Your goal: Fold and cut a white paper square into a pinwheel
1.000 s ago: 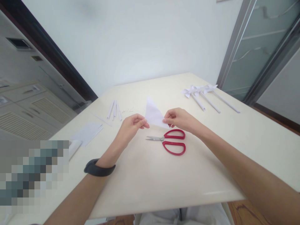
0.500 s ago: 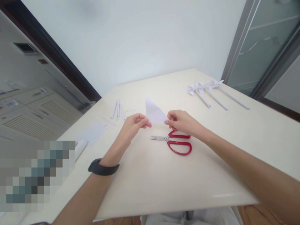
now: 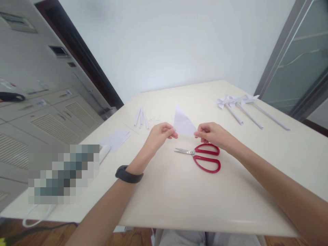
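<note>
Paper triangle (image 3: 183, 122) is pinched at both near corners by left hand (image 3: 161, 133) and right hand (image 3: 212, 133), far tip nearer the left.

White paper (image 3: 183, 122), scissors (image 3: 192, 152) with red handles (image 3: 207, 159) and silver blades (image 3: 182, 150), cream surface (image 3: 159, 201), black wristband (image 3: 129, 175), brown wood-grained floor (image 3: 139, 237)

From my remote station I see a bare left hand (image 3: 160, 135) and right hand (image 3: 212, 133), a smooth black wristband (image 3: 130, 175) circling the left wrist (image 3: 136, 165), bare forearms (image 3: 105, 205), and pale grey, creased trousers (image 3: 181, 238).
</note>
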The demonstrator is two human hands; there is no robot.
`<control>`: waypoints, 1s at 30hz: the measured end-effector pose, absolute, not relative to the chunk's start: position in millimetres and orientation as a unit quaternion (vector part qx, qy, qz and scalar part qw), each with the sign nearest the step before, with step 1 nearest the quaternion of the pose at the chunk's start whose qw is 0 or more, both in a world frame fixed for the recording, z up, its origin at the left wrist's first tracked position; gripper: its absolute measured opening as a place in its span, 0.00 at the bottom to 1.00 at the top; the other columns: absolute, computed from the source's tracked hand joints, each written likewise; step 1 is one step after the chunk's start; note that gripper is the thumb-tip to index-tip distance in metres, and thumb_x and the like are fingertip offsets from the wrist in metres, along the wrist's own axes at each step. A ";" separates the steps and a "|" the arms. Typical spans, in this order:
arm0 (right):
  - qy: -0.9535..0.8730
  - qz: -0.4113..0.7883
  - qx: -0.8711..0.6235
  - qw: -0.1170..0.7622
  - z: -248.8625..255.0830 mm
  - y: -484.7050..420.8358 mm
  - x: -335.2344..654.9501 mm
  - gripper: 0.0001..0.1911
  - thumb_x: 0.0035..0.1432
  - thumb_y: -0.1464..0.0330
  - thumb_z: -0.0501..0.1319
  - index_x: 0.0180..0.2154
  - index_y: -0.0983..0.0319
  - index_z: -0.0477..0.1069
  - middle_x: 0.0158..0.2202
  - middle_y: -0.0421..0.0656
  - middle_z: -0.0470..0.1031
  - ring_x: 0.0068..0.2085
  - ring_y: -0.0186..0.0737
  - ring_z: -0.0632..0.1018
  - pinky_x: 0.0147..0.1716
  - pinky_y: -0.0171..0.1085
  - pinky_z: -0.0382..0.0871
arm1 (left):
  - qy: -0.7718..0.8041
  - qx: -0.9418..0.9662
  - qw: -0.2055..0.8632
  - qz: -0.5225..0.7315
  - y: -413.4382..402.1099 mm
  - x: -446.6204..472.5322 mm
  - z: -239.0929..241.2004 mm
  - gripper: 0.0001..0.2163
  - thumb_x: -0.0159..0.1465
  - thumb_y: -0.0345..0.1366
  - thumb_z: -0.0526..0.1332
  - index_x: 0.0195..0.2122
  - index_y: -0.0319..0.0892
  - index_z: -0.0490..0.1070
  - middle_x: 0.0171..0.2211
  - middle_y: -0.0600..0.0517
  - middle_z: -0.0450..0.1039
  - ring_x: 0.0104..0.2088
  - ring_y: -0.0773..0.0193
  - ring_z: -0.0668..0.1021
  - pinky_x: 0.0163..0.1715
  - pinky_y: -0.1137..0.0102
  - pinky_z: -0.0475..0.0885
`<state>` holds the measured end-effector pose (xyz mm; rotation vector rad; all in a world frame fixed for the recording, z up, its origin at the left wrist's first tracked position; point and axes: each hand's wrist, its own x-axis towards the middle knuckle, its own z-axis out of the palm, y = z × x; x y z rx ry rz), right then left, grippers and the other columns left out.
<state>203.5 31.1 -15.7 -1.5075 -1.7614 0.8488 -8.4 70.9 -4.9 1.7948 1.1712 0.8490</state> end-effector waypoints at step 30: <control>-0.593 0.466 -0.454 0.474 -5.1 31.7 213.6 0.08 0.49 0.65 0.62 0.26 0.64 0.68 0.26 0.39 0.70 0.30 0.33 0.70 0.33 0.35 0.63 | 0.378 0.785 0.436 0.227 53.1 3.0 -5.6 0.06 0.58 0.40 0.59 0.29 0.43 0.69 0.27 0.51 0.78 0.31 0.60 0.79 0.33 0.67 0.70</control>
